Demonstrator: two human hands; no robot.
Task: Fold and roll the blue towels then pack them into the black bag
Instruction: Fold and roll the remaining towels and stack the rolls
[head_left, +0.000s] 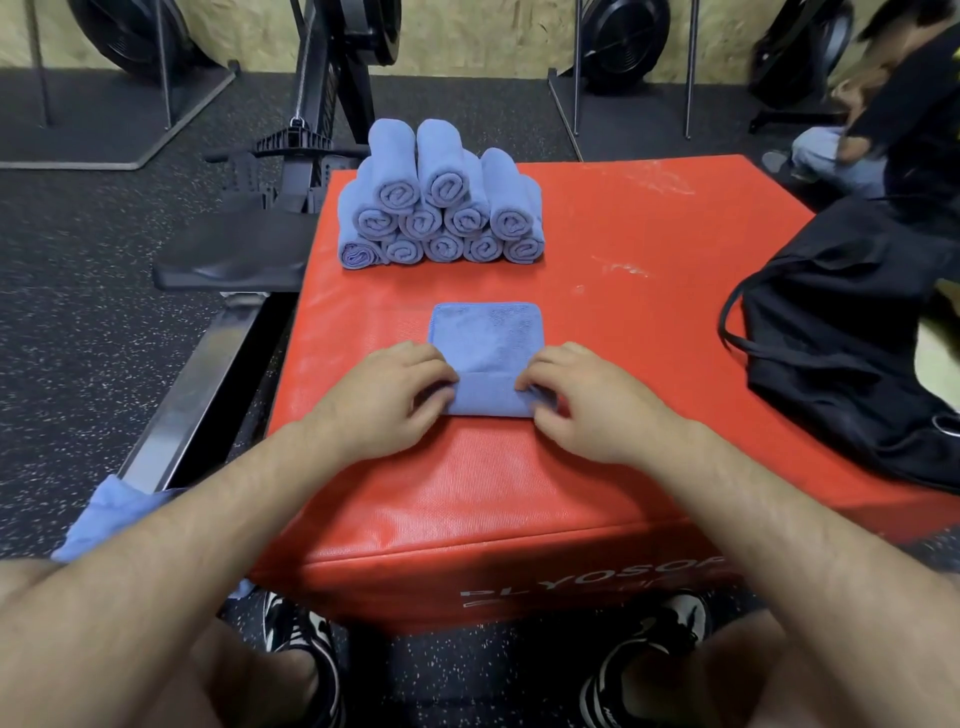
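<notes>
Rolling the folded blue towel (485, 343) at the middle of the red worktop (623, 234), with curled fingers (434, 397) of the left hand (389, 400) and right hand (592, 410) pinching the roll's ends. Likely soft, light, easily unrolling; best gripped at both ends. Black bag (852, 338) at 3 o'clock.
</notes>
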